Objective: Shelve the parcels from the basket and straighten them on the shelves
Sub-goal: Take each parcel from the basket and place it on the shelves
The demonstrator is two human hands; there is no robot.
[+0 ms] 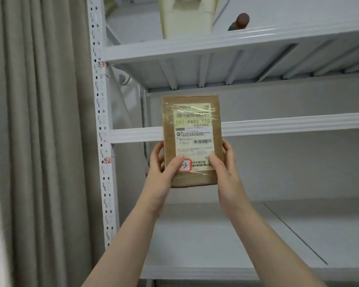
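Both hands grasp a flat brown cardboard parcel (192,139), upright before the white metal shelving (278,126). The left hand (164,168) and right hand (224,166) pinch its lower edges.

Head view, sole camera, wide-angle: faces forward and slightly upward into the white shelving (257,129), near it; underside of upper shelf (216,67) visible; curtain (39,121) at left edge.

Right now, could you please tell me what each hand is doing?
Left hand: holding the parcel at its lower left.
Right hand: holding its lower right.
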